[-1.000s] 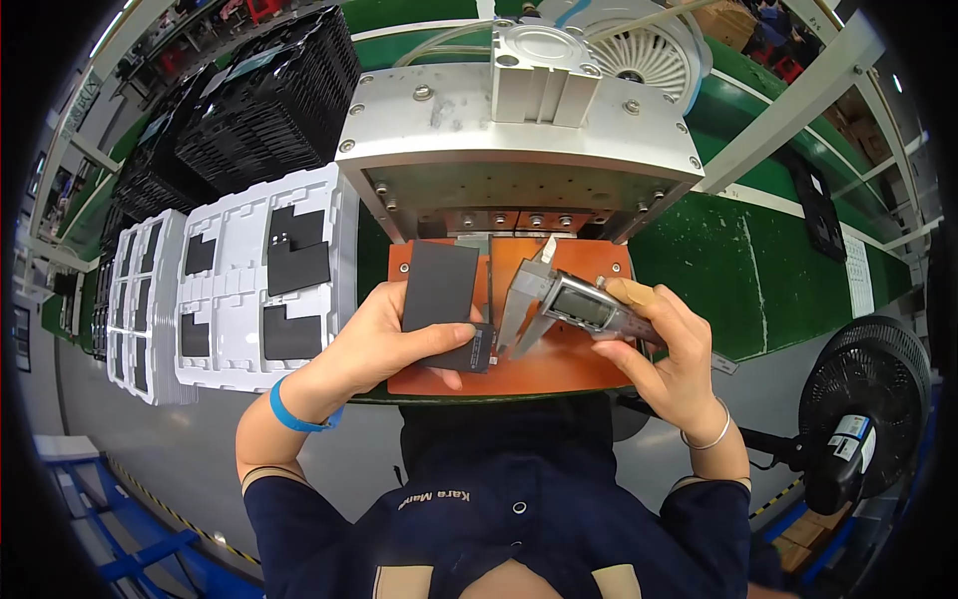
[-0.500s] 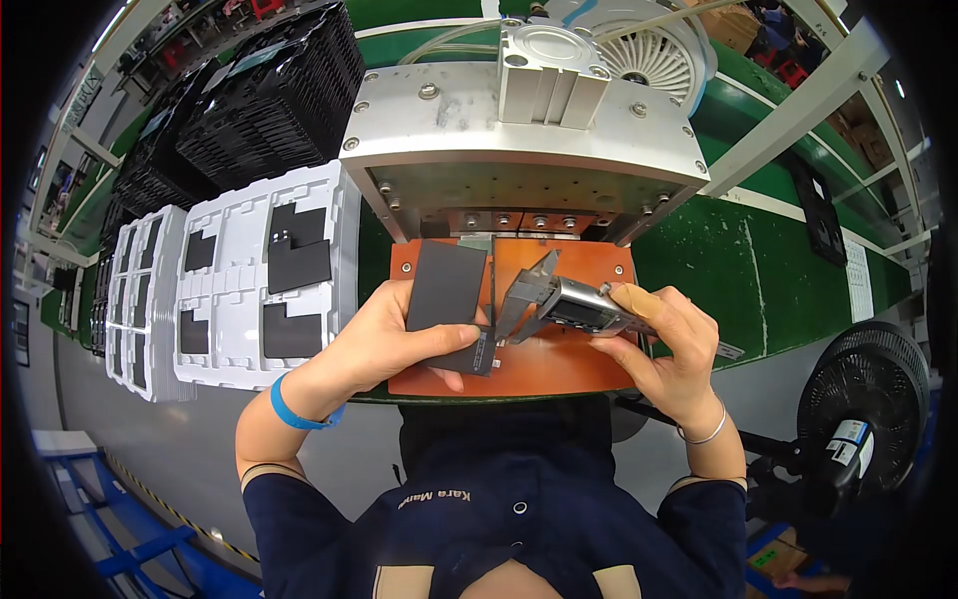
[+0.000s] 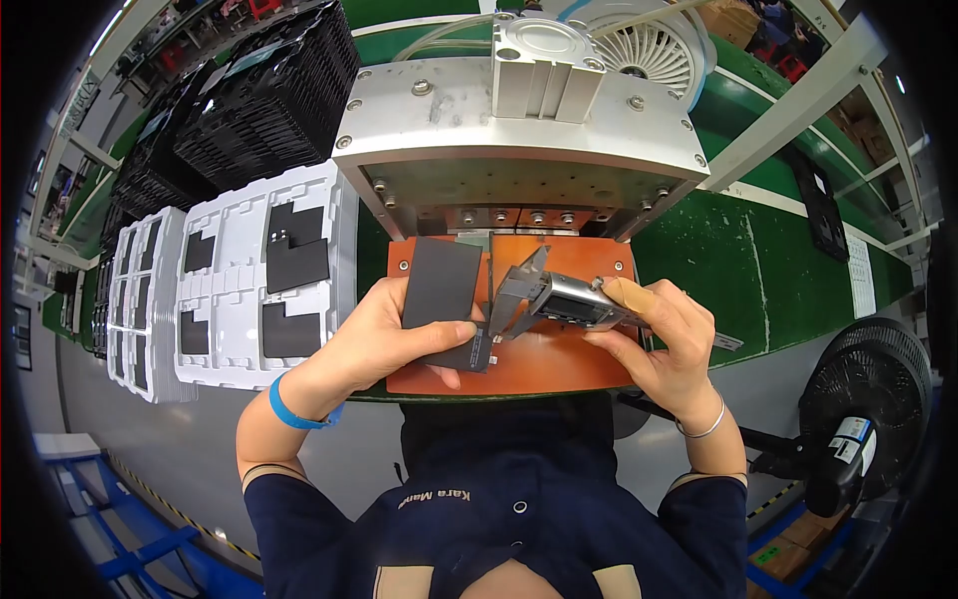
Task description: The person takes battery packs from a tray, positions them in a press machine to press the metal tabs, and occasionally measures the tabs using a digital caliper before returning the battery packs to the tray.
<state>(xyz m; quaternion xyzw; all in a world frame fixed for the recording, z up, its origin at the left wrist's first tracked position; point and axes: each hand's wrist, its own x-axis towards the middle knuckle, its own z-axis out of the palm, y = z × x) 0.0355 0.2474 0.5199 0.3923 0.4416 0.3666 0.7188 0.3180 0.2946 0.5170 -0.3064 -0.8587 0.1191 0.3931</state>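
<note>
My left hand (image 3: 384, 339) is closed on a flat black L-shaped piece (image 3: 440, 285), thumb pressed on its lower part, which carries small printed marks. A digital caliper (image 3: 571, 301) is in my right hand (image 3: 664, 334), gripped between thumb and fingers, with tape or a cover on one finger. The caliper's jaws point left and stand right beside the piece's right edge; whether they touch it I cannot tell. Both hands are over an orange plate (image 3: 559, 361) at the front of a metal press (image 3: 439, 130).
At the left, white trays (image 3: 230, 285) hold several black L-shaped pieces (image 3: 291, 329). Behind them rise stacked black trays (image 3: 269, 95). A black fan (image 3: 863, 399) stands at the lower right, and a white fan (image 3: 649, 60) sits behind the press. The bench top (image 3: 699, 270) is green.
The caliper and my right hand have shifted slightly left, bringing the jaws nearer the black piece. My left hand keeps its hold, with the piece almost in place.
</note>
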